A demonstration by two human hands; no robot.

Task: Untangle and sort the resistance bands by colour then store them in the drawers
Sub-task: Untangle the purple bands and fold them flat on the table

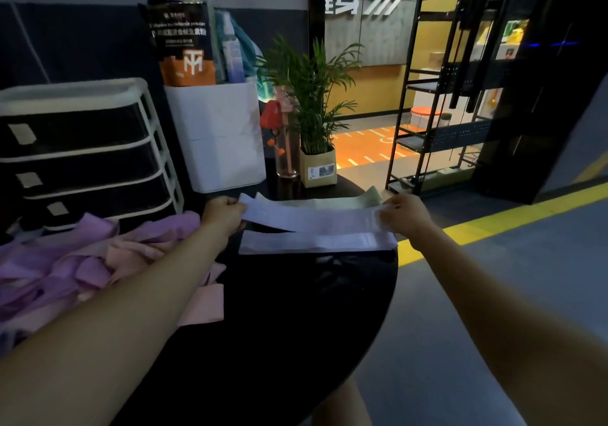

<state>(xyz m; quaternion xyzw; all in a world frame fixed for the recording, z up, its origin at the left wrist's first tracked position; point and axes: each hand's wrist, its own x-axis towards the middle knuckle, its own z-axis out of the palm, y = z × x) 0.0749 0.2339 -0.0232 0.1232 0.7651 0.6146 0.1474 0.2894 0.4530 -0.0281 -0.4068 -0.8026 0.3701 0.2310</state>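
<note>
— Head view first: what is held in the containers?

— A white bin [227, 136] at the back of the dark round tabletop [296, 310] is filled with an orange-and-black pouch [184, 44] and several bottles [230, 47]. Beside it, a drawer unit [82, 152] with dark fronts is seen with all its drawers closed, so their contents cannot be made out. A plant [312, 96] is set in a small tan pot.

— And the bands?

— A white band [312, 220] is stretched flat between the left hand [223, 215] and the right hand [404, 216], each end pinched between the fingers. It is held just above a stack of white bands [316, 243] near the tabletop's far edge, with a pale green band [329, 202] lying behind. A tangled heap of purple and pink bands [82, 267] is left near the drawers.

— What is hidden?

— The heap is partly covered by the left forearm and cut off at the frame edge.
</note>
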